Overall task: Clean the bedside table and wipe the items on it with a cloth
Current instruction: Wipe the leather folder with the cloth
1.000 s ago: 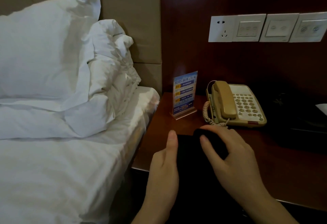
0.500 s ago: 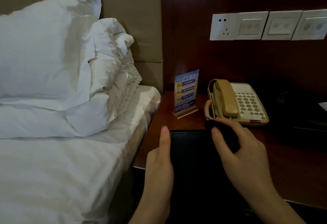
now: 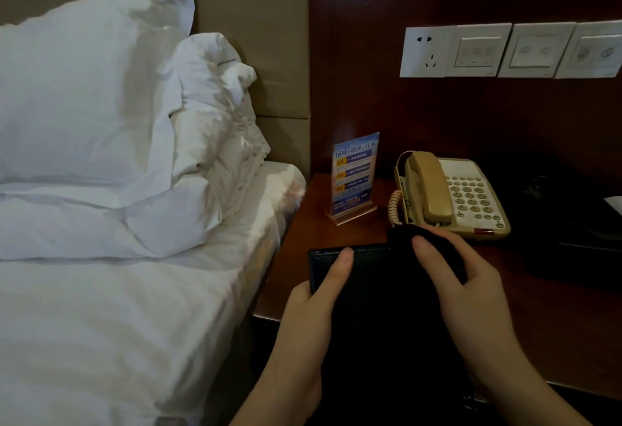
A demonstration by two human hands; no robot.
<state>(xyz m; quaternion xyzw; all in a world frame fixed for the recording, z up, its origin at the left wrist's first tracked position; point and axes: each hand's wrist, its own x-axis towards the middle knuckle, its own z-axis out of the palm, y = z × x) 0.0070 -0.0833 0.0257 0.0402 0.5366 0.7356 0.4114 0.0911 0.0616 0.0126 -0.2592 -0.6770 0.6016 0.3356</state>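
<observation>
My left hand (image 3: 313,318) grips the left edge of a flat black folder (image 3: 377,291), thumb lying across its top face. The folder is over the front of the brown bedside table (image 3: 545,311). My right hand (image 3: 471,297) holds a dark cloth (image 3: 402,235) bunched under its curled fingers and presses it on the folder's far right corner. A beige telephone (image 3: 464,196) sits just behind the cloth. A blue sign in a clear stand (image 3: 353,176) is at the table's back left.
The bed with white pillows (image 3: 101,105) and sheet runs along the table's left side. A dark box-like object (image 3: 579,233) fills the table's right end. White wall sockets and switches (image 3: 505,50) are on the wood panel above.
My left hand went from resting beside the folder to gripping its left edge with the thumb on top. My right hand slid the cloth farther, toward the telephone.
</observation>
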